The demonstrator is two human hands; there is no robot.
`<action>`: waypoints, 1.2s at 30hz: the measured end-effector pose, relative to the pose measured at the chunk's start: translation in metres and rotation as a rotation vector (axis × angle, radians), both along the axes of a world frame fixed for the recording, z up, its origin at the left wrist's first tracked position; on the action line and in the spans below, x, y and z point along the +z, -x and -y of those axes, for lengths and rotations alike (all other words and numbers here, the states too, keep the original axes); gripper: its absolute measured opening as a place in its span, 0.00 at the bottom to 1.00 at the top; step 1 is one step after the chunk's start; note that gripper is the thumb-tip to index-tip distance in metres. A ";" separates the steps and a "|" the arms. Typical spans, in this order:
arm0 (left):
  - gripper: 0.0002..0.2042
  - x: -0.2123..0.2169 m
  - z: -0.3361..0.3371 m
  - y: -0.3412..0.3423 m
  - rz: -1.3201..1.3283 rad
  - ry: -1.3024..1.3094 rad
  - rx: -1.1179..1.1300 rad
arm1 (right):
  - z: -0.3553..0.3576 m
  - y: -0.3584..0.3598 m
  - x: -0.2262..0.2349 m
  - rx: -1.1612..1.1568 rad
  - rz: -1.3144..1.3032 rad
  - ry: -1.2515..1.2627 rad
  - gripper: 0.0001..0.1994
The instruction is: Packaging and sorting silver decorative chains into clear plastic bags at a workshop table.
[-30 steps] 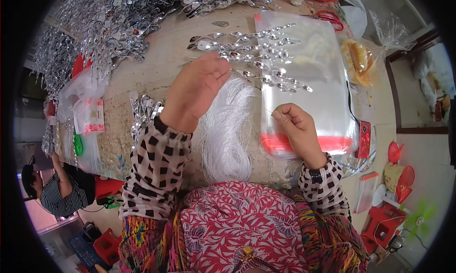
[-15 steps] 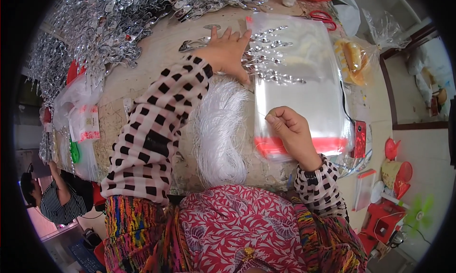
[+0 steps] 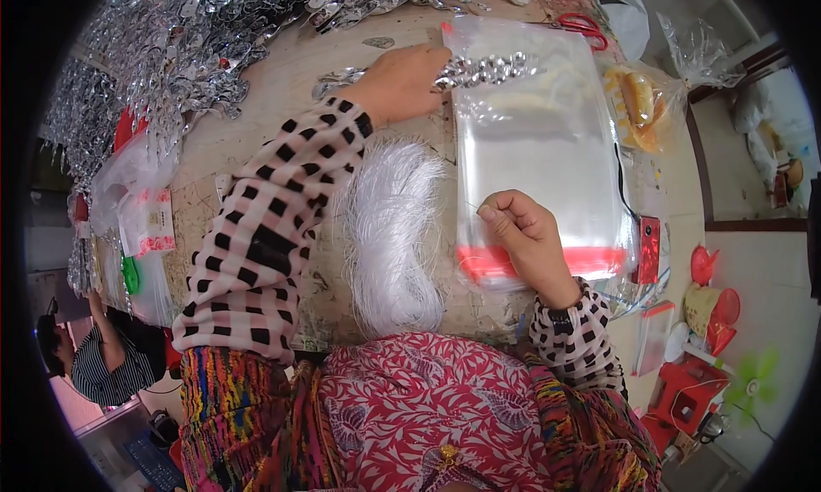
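Observation:
My left hand [image 3: 402, 83] is closed on the near ends of several shiny silver spiral ornaments [image 3: 496, 69], drawn together into a bunch. They point right over a stack of clear plastic bags [image 3: 539, 158] with a red edge strip. Low over the same stack, my right hand [image 3: 526, 231] pinches one end of a thin white string [image 3: 472, 208] between thumb and forefinger. Between my forearms lies a hank of white string [image 3: 395, 235]. Just left of my left hand, another silver ornament [image 3: 338, 81] rests on the table, partly hidden by the wrist.
Silver ornaments are heaped [image 3: 171, 56] along the far left. Red-handled scissors [image 3: 583, 28] lie beyond the bags, with bagged bread [image 3: 640, 103] to their right. A small red box with a black cord [image 3: 649, 251] sits by the right edge. Another person [image 3: 107, 355] is at the left.
My left hand has closed from spread fingers, gathering the fanned-out silver ornaments into one bunch and shifting them slightly away from me. My right hand has stayed in place with the string.

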State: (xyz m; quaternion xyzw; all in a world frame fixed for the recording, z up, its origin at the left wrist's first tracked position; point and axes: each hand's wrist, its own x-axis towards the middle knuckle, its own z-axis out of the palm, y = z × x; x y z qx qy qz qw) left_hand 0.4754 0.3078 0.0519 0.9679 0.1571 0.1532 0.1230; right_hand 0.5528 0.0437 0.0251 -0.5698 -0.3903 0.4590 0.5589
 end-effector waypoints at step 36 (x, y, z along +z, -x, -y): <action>0.21 0.052 -0.025 0.237 1.197 0.708 0.315 | 0.016 0.047 -0.004 -0.089 0.019 0.024 0.03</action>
